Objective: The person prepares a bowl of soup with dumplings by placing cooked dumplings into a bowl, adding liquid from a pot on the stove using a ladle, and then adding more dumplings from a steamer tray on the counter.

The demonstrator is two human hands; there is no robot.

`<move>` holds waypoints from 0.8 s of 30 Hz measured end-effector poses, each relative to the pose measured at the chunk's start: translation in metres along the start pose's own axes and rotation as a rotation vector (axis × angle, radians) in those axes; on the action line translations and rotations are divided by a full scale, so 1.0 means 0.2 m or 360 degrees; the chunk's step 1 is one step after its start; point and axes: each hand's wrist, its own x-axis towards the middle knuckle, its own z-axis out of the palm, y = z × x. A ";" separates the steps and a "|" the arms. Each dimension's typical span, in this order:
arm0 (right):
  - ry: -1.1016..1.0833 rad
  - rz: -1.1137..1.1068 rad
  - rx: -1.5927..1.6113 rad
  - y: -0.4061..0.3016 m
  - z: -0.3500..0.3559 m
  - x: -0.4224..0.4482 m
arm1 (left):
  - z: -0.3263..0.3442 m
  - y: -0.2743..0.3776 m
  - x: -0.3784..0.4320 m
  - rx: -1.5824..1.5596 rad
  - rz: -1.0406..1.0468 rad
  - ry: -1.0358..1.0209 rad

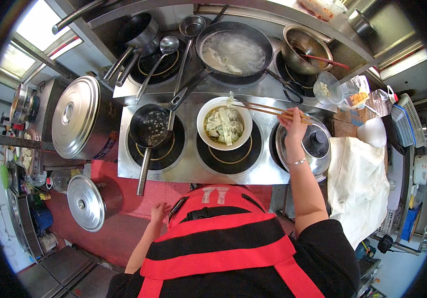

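Note:
My right hand (pixel 293 121) holds a pair of wooden chopsticks (pixel 269 110), whose tips grip a piece of pale food (pixel 230 100) at the far rim of a white bowl (pixel 248 132). Wide noodles or wrappers (pixel 224 121) lie in greenish broth inside the bowl, which stands on the middle front burner. Low at my left side, beside the red apron, my left hand (pixel 159 211) hangs with nothing in it, its fingers slightly apart. Behind the bowl, a frying pan (pixel 234 48) holds cloudy, steaming liquid with pale pieces in it.
A small saucepan (pixel 150 126) with dark liquid is left of the bowl. A ladle (pixel 169 44), kitchen scissors (pixel 291 89) and a metal mixing bowl (pixel 306 48) lie along the back. A large lidded stockpot (pixel 75 117) stands left; a lidded pan (pixel 319 164) and a white cloth (pixel 358 186) are right.

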 end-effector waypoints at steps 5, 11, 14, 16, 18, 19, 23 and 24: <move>0.0177 0.0045 0.0128 0.18 0.03 0.10 | -0.03 -0.02 -0.01 0.0038 0.0024 -0.0022; 0.0192 -0.0044 0.0023 0.19 0.08 0.10 | -0.12 -0.13 -0.02 0.0557 0.0496 -0.0123; 0.0016 -0.0192 -0.0098 0.17 0.08 0.08 | -0.11 -0.12 -0.02 0.0135 -0.0053 -0.0011; -0.0084 -0.0063 -0.0041 0.19 0.12 0.10 | -0.13 -0.13 -0.01 0.0170 0.0001 -0.0025; -0.0117 -0.0074 -0.0077 0.21 0.14 0.08 | -0.14 -0.11 -0.02 0.0203 -0.0089 -0.0031; -0.0148 -0.0082 -0.0115 0.21 0.14 0.07 | -0.14 -0.10 -0.02 0.0238 -0.0183 -0.0037; -0.0586 -0.0108 -0.0483 0.18 0.14 0.07 | -0.17 -0.13 -0.02 0.0141 -0.0029 -0.0036; -0.0539 -0.0121 -0.0477 0.12 0.14 0.06 | -0.17 -0.12 -0.02 0.0179 -0.0071 -0.0012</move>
